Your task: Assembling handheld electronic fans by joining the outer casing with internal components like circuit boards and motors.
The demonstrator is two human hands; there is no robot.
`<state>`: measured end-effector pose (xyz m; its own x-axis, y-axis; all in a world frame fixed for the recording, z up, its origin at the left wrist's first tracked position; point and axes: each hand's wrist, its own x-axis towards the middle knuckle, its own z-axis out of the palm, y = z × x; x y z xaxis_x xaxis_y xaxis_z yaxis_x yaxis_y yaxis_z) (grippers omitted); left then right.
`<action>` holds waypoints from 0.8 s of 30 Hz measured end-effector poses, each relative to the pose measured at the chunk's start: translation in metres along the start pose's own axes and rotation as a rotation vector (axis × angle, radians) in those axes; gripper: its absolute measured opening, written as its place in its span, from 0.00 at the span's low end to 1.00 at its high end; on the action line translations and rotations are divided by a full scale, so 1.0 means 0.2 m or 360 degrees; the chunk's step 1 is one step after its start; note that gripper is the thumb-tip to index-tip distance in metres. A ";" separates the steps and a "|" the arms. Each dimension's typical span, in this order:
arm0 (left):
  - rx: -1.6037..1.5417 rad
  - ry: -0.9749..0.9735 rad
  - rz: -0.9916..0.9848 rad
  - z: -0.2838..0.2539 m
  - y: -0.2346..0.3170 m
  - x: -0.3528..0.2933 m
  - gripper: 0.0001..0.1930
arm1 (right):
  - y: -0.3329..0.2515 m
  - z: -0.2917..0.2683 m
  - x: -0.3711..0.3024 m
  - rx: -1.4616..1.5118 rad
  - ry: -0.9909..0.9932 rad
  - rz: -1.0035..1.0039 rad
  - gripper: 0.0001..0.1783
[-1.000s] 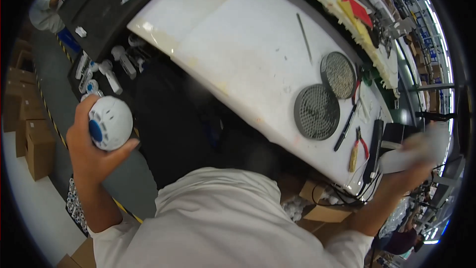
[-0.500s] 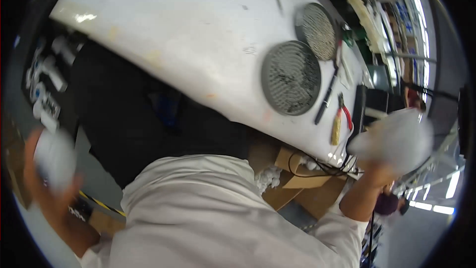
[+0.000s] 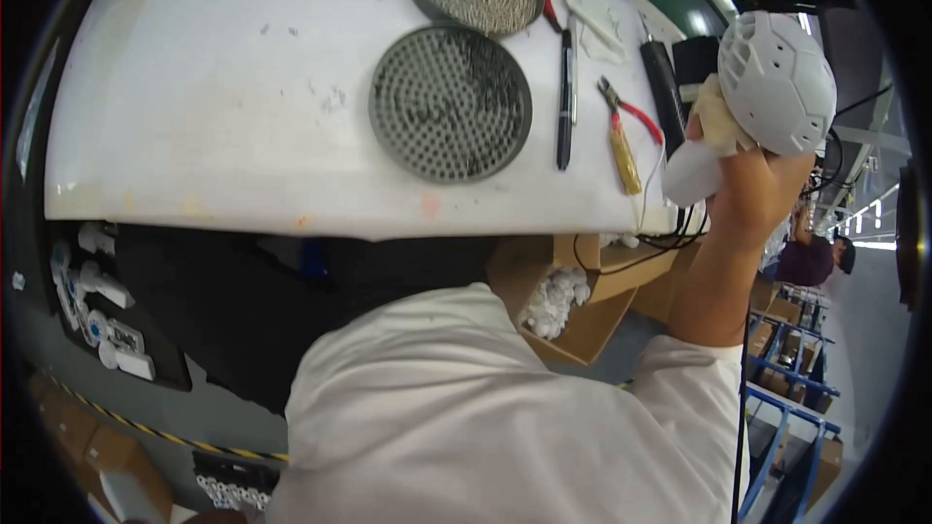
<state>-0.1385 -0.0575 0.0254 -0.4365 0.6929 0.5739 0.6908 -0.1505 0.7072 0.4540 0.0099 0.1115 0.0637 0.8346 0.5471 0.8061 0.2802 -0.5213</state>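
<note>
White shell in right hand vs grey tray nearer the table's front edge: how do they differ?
Colour: the shell is white; the tray is grey.
Shape: the shell is domed, with panel lines and slots; the tray looks shallow, with a dotted grid.
Pose: the shell is in the right hand; the tray lies on the table.
Both have rounded outlines.

2 rnd trays (image 3: 416,126), 1 blk pen (image 3: 564,102), 1 vented shell (image 3: 782,82)
</note>
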 end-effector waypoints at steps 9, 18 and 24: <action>-0.0527 -0.0220 -0.0232 -0.06 -0.14 -0.18 0.37 | 0.01 0.23 -0.05 0.0648 0.0026 0.0535 0.26; -0.0245 0.0242 -0.0003 0.57 -0.05 -0.51 0.27 | 0.03 0.47 -0.12 0.1378 0.0549 0.0468 0.28; 0.0086 -0.0819 0.0055 0.49 -0.41 -0.54 0.26 | 0.09 0.49 -0.17 0.0914 0.0121 0.0450 0.30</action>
<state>-0.0919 -0.0505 -0.1346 -0.0827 0.9473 0.3095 0.7345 -0.1520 0.6614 0.4092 0.0320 0.0196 0.2859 0.8835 0.3710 0.3103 0.2809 -0.9082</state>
